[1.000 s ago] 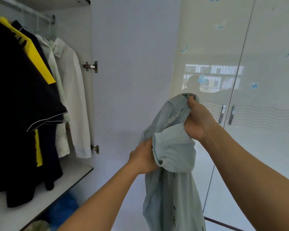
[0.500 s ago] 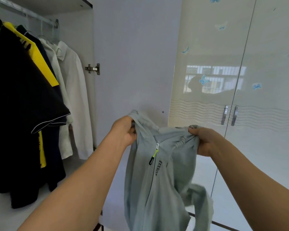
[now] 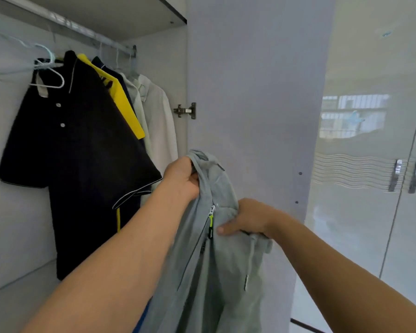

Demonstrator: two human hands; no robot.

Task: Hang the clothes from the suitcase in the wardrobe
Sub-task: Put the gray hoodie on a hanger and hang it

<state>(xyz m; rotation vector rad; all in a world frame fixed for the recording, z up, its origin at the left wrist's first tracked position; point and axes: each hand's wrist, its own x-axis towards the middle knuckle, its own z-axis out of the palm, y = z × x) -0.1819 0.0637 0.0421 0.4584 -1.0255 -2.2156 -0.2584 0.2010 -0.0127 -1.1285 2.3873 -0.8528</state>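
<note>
A pale grey zip jacket (image 3: pixel 221 280) with a yellow-green zipper pull hangs in front of me. My left hand (image 3: pixel 181 180) grips its top edge near the collar. Lower and to the right, my right hand (image 3: pixel 246 218) holds a bunch of the fabric beside the zipper. The open wardrobe is to the left, with a metal rail (image 3: pixel 82 27) under its top shelf. On the rail hang a black polo shirt (image 3: pixel 77 164), a yellow garment (image 3: pixel 123 102) and white shirts (image 3: pixel 159 126). An empty white hanger (image 3: pixel 49 73) hangs in front of the polo. The suitcase is out of view.
The open wardrobe door (image 3: pixel 255 92) stands edge-on right behind the jacket, with a hinge (image 3: pixel 186 111) at its left. Glossy closed doors with metal handles (image 3: pixel 406 176) fill the right side. The wardrobe's white bottom shelf (image 3: pixel 17 301) lies at lower left.
The view has swung left and up toward the rail. My left hand has risen with the jacket's collar edge, and my right hand has dropped lower, close to the zipper.
</note>
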